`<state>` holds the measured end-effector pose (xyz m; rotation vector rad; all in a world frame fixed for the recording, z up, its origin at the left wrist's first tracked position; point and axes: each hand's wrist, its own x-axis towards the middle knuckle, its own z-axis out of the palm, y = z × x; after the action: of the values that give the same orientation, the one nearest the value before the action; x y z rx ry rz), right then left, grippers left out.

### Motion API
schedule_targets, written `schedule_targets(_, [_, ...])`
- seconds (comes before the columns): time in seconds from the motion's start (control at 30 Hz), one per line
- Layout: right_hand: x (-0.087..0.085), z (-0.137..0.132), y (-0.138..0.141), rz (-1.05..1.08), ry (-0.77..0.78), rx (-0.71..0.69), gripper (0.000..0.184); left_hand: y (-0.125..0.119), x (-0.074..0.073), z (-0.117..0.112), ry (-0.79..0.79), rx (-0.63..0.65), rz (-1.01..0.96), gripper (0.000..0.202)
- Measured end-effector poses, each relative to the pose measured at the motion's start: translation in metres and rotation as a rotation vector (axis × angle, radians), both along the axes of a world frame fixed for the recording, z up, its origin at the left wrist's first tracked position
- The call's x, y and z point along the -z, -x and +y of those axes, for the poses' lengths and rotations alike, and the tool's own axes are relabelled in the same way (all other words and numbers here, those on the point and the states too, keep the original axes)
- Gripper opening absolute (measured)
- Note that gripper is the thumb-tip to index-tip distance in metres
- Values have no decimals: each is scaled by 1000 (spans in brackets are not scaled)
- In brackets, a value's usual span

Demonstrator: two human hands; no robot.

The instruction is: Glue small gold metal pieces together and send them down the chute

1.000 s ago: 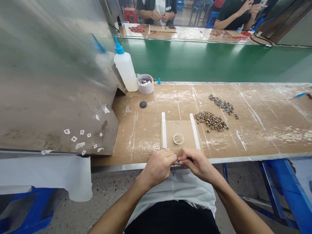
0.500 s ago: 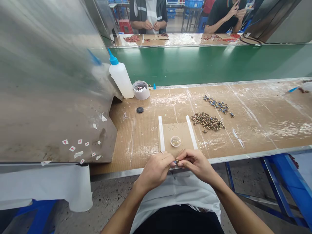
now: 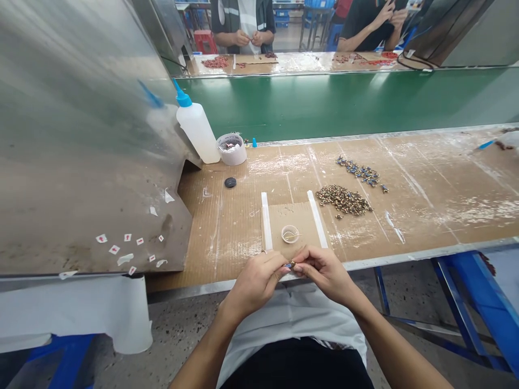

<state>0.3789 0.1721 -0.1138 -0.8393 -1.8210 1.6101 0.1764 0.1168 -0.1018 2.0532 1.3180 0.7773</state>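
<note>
One small blue-and-gold piece (image 3: 291, 265) is pinched in the left hand's (image 3: 256, 278) and right hand's (image 3: 325, 272) grip, lower centre.

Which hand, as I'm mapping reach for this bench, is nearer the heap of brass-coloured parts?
Right. The right hand is on the near side of the heap of brass-coloured parts; the left hand is also on the near side, but farther to the left.
</note>
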Motion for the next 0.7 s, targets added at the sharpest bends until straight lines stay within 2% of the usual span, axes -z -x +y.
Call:
schedule_targets(0.17, [-2, 0, 0, -22, -48, -2, 13, -2, 1, -1, -16, -22, -15, 26])
schedule_targets(0.4, [-3, -2, 1, 7, 50, -52, 14, -4, 7, -3, -84, -39, -49, 25])
schedule_targets(0.7, [-11, 4, 0, -119, -109, -167, 14, -4, 10, 1, -165, -5, 41, 24])
